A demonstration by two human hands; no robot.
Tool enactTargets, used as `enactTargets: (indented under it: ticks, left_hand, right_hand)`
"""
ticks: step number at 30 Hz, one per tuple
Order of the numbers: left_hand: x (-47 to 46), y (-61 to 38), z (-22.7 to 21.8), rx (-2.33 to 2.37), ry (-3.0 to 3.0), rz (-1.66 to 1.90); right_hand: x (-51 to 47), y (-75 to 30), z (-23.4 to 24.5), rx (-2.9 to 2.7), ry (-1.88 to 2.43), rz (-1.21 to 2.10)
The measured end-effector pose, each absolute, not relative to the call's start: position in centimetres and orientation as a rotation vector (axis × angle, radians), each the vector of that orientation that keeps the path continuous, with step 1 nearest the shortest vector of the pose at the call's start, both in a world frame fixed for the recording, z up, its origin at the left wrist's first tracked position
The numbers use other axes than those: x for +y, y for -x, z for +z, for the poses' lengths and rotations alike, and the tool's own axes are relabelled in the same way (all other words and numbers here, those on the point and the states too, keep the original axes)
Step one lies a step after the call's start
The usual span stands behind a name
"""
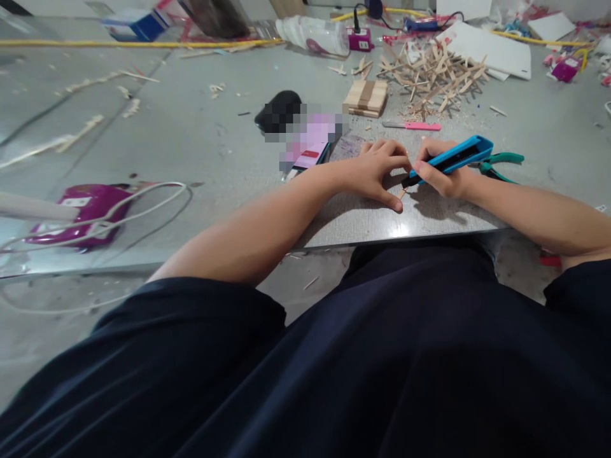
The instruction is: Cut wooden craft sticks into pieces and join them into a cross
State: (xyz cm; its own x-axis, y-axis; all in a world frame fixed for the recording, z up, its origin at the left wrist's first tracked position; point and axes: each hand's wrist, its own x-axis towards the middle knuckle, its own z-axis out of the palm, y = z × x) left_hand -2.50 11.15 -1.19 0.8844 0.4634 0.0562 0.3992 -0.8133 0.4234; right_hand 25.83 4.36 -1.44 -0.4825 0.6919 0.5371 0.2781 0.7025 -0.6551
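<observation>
In the head view, my right hand is closed around a blue utility knife, its dark tip angled down to the left. A small piece of wooden stick shows beneath that tip. My left hand steadies the stick on the table, its thumb at the near end and its curled fingers towards the far end. Most of the stick is hidden by fingers and knife. Green-handled pliers lie just beyond my right wrist. A pink-handled craft knife rests behind both hands.
Behind the hands are a banded bundle of sticks and a heap of loose sticks. A phone and black mouse lie left of them. Farther left sits a purple device with a white cable. The grey table's edge runs before me.
</observation>
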Motion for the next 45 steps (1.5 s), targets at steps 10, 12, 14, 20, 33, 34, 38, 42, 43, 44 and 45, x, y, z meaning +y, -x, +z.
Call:
enactTargets:
  ticks: [10, 12, 14, 20, 33, 34, 38, 42, 43, 44, 45]
  left_hand:
    - [11.3, 2.3, -0.8, 0.663, -2.623, 0.166]
    - [11.1, 2.2, -0.6, 0.676, -2.61, 0.145]
    - [11.0, 2.1, -0.5, 0.684, -2.602, 0.147]
    - [11.4, 2.1, -0.8, 0.674, -2.595, 0.178]
    - [11.0, 2.2, -0.5, 0.67, -2.629, 0.179]
    - [11.0, 2.1, -0.4, 0.672, -2.632, 0.172]
    - [10.7, 1.9, 0.0, 0.702, -2.639, 0.138]
    - [10.6, 1.9, 0.1, 0.705, -2.633, 0.131]
    - [10.6, 1.9, 0.0, 0.703, -2.636, 0.134]
    - [10.6, 1.9, 0.0, 0.698, -2.64, 0.14]
    - [10.6, 2.0, -0.1, 0.694, -2.645, 0.154]
  right_hand:
    - [4.0, -25.6, -0.5, -2.184, 0.893, 0.695]
    - [4.1, -25.7, -0.4, -2.216, 0.91, 0.665]
    - [4.2, -25.8, -0.4, -2.234, 0.876, 0.634]
    - [4.3, -25.9, -0.2, -2.281, 0.836, 0.583]
    - [5.7, -25.2, -3.1, -1.973, 0.759, 0.699]
    - [5.7, -25.1, -3.2, -1.957, 0.754, 0.713]
    - [5.5, -24.7, -3.1, -1.863, 0.711, 0.731]
    - [5.9, -24.7, -2.8, -1.585, 0.759, 0.732]
    - [6.0, -24.9, -2.6, -1.567, 0.765, 0.728]
    - [6.0, -25.1, -2.5, -1.587, 0.763, 0.725]
    - [6.0, -25.3, -2.3, -1.63, 0.761, 0.726]
